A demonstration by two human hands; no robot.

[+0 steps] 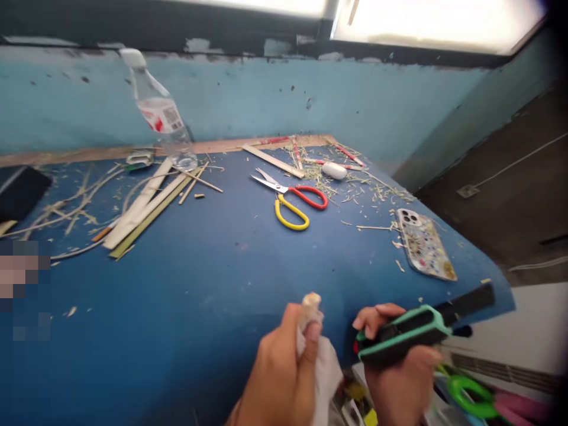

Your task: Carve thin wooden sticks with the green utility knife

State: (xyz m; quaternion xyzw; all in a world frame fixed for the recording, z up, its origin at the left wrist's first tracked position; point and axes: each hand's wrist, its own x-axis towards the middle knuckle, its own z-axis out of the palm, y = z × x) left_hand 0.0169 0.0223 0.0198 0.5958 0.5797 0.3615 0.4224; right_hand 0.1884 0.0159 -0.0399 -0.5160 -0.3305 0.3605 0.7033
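Clock positions are being read from the centre of the head view. At 6 o'clock, the left hand (284,361) is gripping a pale rod (312,300) with a white wrap (327,367) around it; the rod's bare tip is standing clear at 5 o'clock. The thumb and forefinger are pinching the rod through the wrap; the other fingers are being hidden, so their state cannot be told. At 4 o'clock, the right hand (399,381) is holding a black-and-green tool (402,340) crosswise from beneath, its fingers curling around the left end. The tool's narrow black end is pointing between 2 and 3 o'clock; its exact kind is not showing clearly.

Assessment: the rod is appearing light and stiff, its tip possibly liable to splinter. The wrap is looking soft and might slide, so a firm pinch just below the tip is seeming soundest. The tool is looking rigid and heavier; its thick body is offering the better hold.

On the blue table (204,296), scissors (283,189) are lying open near centre, a phone (426,244) is lying at 3 o'clock, strips (146,207) are lying at 9 o'clock and a bottle (162,115) is standing at 10 o'clock.
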